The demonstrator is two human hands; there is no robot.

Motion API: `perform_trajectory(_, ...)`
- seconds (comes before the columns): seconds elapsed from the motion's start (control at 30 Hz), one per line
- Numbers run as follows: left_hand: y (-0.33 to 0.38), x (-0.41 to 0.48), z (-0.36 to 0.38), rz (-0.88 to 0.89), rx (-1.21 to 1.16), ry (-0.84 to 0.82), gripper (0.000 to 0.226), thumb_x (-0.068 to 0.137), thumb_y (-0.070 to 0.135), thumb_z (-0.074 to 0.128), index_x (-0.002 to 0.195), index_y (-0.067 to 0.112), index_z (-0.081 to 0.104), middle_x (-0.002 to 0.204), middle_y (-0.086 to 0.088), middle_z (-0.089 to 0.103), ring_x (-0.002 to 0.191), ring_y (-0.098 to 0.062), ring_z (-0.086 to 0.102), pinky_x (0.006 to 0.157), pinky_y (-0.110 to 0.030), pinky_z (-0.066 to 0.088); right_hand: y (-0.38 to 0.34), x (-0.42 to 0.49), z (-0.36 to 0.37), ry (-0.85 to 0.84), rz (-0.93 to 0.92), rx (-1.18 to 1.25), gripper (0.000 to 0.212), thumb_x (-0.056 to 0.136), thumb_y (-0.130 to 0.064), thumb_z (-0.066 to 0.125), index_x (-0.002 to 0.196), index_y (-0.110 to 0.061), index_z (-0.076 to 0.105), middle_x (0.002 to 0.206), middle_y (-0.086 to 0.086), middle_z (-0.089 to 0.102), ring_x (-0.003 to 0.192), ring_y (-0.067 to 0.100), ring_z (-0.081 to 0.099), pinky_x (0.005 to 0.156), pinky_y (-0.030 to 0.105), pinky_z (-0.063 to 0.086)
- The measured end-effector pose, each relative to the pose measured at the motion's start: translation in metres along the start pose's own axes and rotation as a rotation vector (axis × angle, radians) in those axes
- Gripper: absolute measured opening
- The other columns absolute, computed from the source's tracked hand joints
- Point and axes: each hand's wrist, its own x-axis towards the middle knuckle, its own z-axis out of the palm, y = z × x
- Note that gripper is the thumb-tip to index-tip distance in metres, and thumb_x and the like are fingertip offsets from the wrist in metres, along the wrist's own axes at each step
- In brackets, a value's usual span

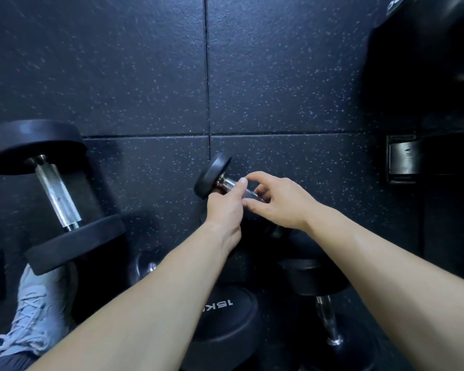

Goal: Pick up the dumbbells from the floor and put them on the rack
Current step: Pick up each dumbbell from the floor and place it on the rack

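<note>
Small dumbbell (213, 174) at mid-frame, over the speckled rubber floor (145, 89). Both hands are on its knurled handle (229, 182).

Left hand (224, 210): fingers wrapped round the handle next to the far head, thumb on top. This looks like the carrying grip.
Right hand (281, 202): fingers arched loosely round the near part of the handle, thumb below. It probably steadies the bar rather than bearing load.

The dumbbell lies tilted, far head up-frame. Cannot tell whether that head touches the floor or is just clear of it. The near head is hidden under the hands.

Others awaiting pickup: a large dumbbell (56, 194) at left, its lower head against a grey shoe (38, 309). A head marked 15K (225, 311) sits under the forearms, and another dumbbell (324, 314) is at lower right, partly cut off.

Dark frame (405, 159) at right edge — likely the rack, too dim to confirm.
</note>
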Motion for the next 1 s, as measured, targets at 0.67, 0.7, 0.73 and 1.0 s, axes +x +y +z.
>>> perform_trajectory(0.67, 0.027, 0.023, 0.013, 0.209, 0.274, -0.458, 0.007, 0.099, 0.017, 0.070, 0.098, 0.010, 0.071, 0.076, -0.009, 0.073, 0.060, -0.030, 0.068, 0.052, -0.039, 0.054, 0.010, -0.003, 0.041, 0.197, 0.090, 0.593, 0.049, 0.099, -0.036, 0.063, 0.141, -0.048, 0.042, 0.088, 0.000, 0.076, 0.077, 0.029, 0.075, 0.086, 0.052, 0.061)
perform_trajectory(0.7, 0.029, 0.020, 0.014, 0.226, 0.267, -0.468, 0.008, 0.099, 0.017, 0.070, 0.097, 0.010, 0.072, 0.077, -0.011, 0.072, 0.059, -0.030, 0.066, 0.051, -0.039, 0.053, 0.006, -0.006, 0.039, 0.217, 0.085, 0.620, 0.046, 0.099, -0.034, 0.063, 0.138, -0.049, 0.044, 0.088, -0.001, 0.075, 0.075, 0.030, 0.075, 0.084, 0.053, 0.061)
perform_trajectory(0.73, 0.033, 0.015, 0.015, 0.251, 0.265, -0.479, 0.009, 0.099, 0.017, 0.070, 0.097, 0.009, 0.072, 0.077, -0.013, 0.071, 0.058, -0.030, 0.065, 0.052, -0.038, 0.052, 0.002, -0.009, 0.035, 0.242, 0.080, 0.645, 0.045, 0.100, -0.032, 0.063, 0.138, -0.048, 0.045, 0.086, -0.002, 0.074, 0.072, 0.031, 0.075, 0.083, 0.054, 0.061)
perform_trajectory(1.0, 0.102, -0.088, 0.017, 0.343, 0.318, -0.646, 0.014, 0.098, 0.013, 0.070, 0.109, 0.005, 0.073, 0.091, -0.019, 0.072, 0.082, -0.038, 0.064, 0.074, -0.048, 0.049, -0.083, -0.095, -0.027, 0.416, 0.062, 0.805, 0.051, 0.101, -0.032, 0.063, 0.140, -0.056, 0.041, 0.085, -0.002, 0.072, 0.073, 0.031, 0.077, 0.083, 0.047, 0.063)
